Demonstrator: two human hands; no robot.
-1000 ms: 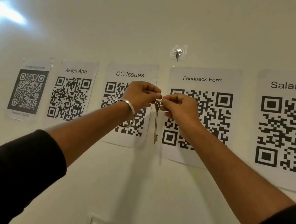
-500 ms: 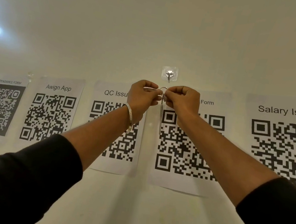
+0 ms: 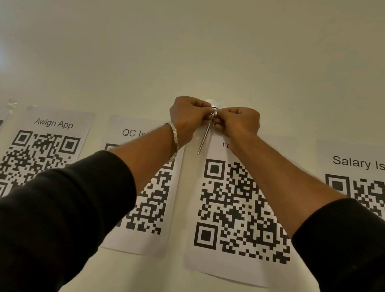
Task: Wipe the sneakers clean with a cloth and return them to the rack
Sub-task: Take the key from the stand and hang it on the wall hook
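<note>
Silver metal marks the landmark: a small wall hook (image 3: 214, 108) on the pale wall (image 3: 201, 47), and everything here lies relative to it. Far left of the hook and lower hangs the Awign App sheet (image 3: 45, 156), then the QC sheet (image 3: 153, 202). Just left of the hook, the left hand (image 3: 187, 115), a bangle (image 3: 173, 140) on its wrist, has its fingers curled and pinching the key ring (image 3: 213, 118). Straight below the hook the key (image 3: 204, 139) hangs, long axis near vertical, tip tilted slightly left. Just right of the hook, the right hand (image 3: 240, 123) pinches the same ring. Both hands sit equally near, so the ring likely only has to settle over the hook from directly beneath. Farther right and lower are the Feedback sheet (image 3: 238, 215) and the Salary Issues sheet (image 3: 370, 187). No sneakers, cloth or rack are in view.
</note>
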